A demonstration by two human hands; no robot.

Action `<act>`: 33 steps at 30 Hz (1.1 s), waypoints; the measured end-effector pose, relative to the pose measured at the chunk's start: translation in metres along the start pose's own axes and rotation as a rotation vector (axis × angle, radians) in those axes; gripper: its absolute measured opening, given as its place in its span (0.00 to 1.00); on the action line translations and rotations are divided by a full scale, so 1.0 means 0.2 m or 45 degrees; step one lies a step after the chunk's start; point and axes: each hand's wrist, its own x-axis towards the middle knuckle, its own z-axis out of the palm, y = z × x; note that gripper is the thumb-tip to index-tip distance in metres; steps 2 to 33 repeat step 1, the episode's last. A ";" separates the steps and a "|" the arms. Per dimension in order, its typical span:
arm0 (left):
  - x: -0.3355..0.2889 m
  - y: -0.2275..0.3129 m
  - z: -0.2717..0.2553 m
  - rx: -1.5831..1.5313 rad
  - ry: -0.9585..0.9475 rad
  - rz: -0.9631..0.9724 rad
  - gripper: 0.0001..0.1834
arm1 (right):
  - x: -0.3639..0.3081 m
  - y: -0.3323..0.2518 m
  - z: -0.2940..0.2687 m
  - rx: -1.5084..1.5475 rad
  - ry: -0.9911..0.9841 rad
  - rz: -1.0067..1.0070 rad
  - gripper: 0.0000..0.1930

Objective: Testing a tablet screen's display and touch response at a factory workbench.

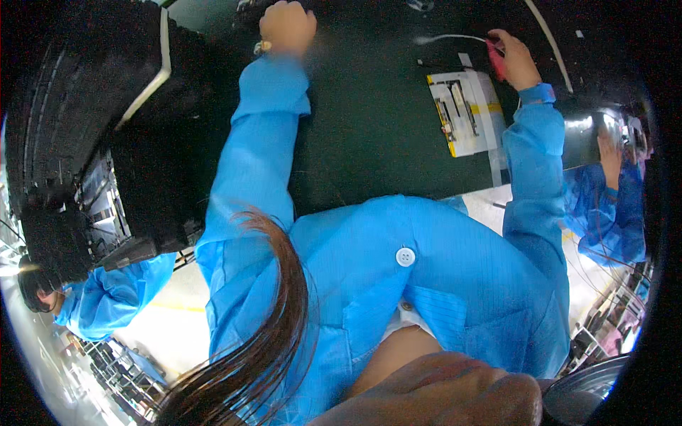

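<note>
My left hand [288, 28] is at the far edge of the view, above the dark green work surface [369, 135]. Its fingers are curled closed, and whatever they may hold is hidden. A small dark object [245, 4] lies just left of it, cut off by the picture's edge. On the right, my right hand [518, 62] is closed round a red handheld thing [496, 59]. From it a thin, curved white stem [455, 36] reaches left; its exact kind is unclear. Just nearer to me lies a flat white panel [462, 135] with yellow edges and dark slots.
A clear roundish object [420, 5] sits at the far edge. Pale strips [550, 42] run along the surface at right, and another [165, 53] at left beside bulky black equipment [64, 142]. People in blue work at left [117, 295] and right [611, 213].
</note>
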 end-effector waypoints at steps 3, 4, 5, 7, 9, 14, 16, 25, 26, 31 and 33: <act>0.04 -0.02 0.04 -0.089 0.151 0.020 0.23 | 0.03 -0.03 -0.01 -0.233 -0.111 0.118 0.14; 0.04 -0.02 0.04 -0.089 0.151 0.020 0.23 | 0.03 -0.03 -0.01 -0.233 -0.111 0.118 0.14; 0.04 -0.02 0.04 -0.089 0.151 0.020 0.23 | 0.03 -0.03 -0.01 -0.233 -0.111 0.118 0.14; 0.04 -0.02 0.04 -0.089 0.151 0.020 0.23 | 0.03 -0.03 -0.01 -0.233 -0.111 0.118 0.14; 0.04 -0.02 0.04 -0.089 0.151 0.020 0.23 | 0.03 -0.03 -0.01 -0.233 -0.111 0.118 0.14; 0.04 -0.02 0.04 -0.089 0.151 0.020 0.23 | 0.03 -0.03 -0.01 -0.233 -0.111 0.118 0.14; 0.04 -0.02 0.04 -0.089 0.151 0.020 0.23 | 0.03 -0.03 -0.01 -0.233 -0.111 0.118 0.14; 0.04 -0.02 0.04 -0.089 0.151 0.020 0.23 | 0.03 -0.03 -0.01 -0.233 -0.111 0.118 0.14; 0.04 -0.02 0.04 -0.089 0.151 0.020 0.23 | 0.03 -0.03 -0.01 -0.233 -0.111 0.118 0.14; 0.04 -0.02 0.04 -0.089 0.151 0.020 0.23 | 0.03 -0.03 -0.01 -0.233 -0.111 0.118 0.14; 0.04 -0.02 0.04 -0.089 0.151 0.020 0.23 | 0.03 -0.03 -0.01 -0.233 -0.111 0.118 0.14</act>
